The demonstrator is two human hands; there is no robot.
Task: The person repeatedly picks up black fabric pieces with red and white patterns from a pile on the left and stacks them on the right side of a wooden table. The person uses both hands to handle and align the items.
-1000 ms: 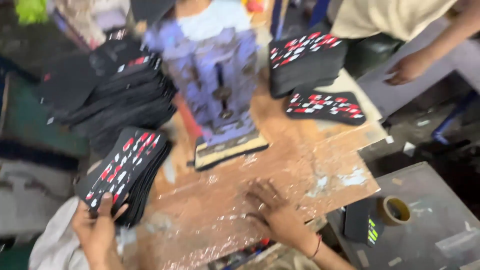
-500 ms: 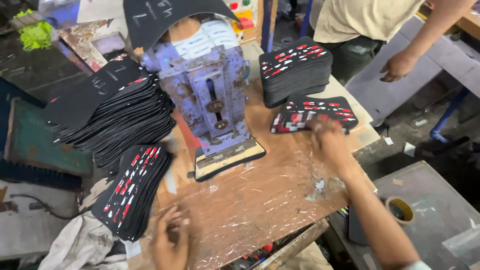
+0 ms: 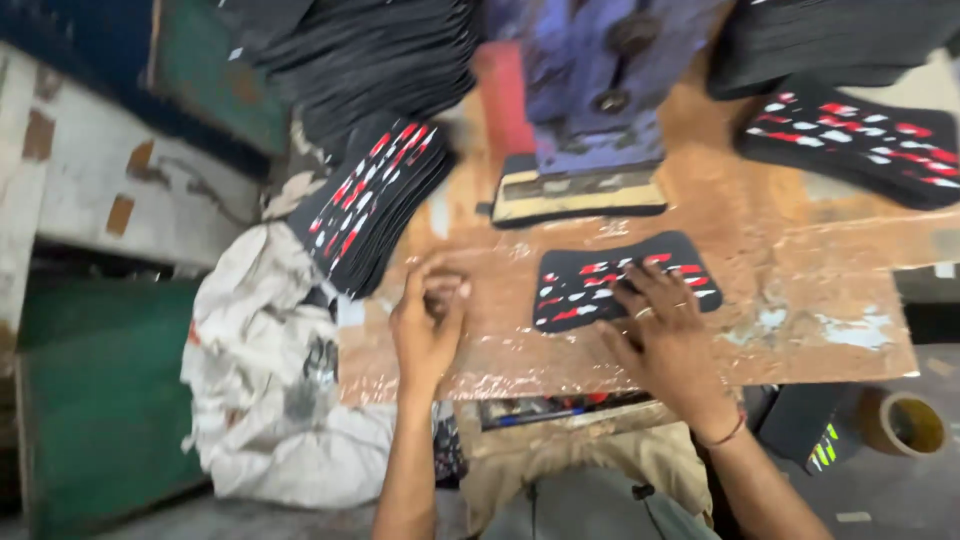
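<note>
- Counting the printed black pieces: one single piece (image 3: pixel 625 290) lay flat on the worktop (image 3: pixel 800 270) at its middle, black with red and white marks.
- Three stacks carried the same print: one leaning stack (image 3: pixel 370 205) at the worktop's 9 o'clock edge, one low stack (image 3: pixel 850 150) at 2 o'clock, and one taller dark stack (image 3: pixel 830 40) at 1 o'clock, just behind the low one.
- One heap of plain black pieces (image 3: pixel 370 60) sat at 11 o'clock, behind the leaning stack.
- One blue press machine (image 3: pixel 610 80) stood at 12 o'clock on a pale base plate (image 3: pixel 580 195), just beyond the single piece.
- One roll of tape (image 3: pixel 905 425) lay below the worktop at 4 o'clock; one crumpled white cloth (image 3: pixel 270 380) hung at 8 o'clock.
- Two hands were in view, both the person's own, reaching up from 6 o'clock with forearms bare.
- Right hand (image 3: pixel 665 335): palm down, fingers spread, fingertips pressing flat on the lower right part of the single piece; it gripped nothing, only rested on top. A ring showed on one finger and a thread band at the wrist.
- Left hand (image 3: pixel 428 325): lying on the bare worktop at 7 o'clock, fingers curled loosely inward; blur hid whether anything sat inside them. It lay near the leaning stack, apart from the single piece.
</note>
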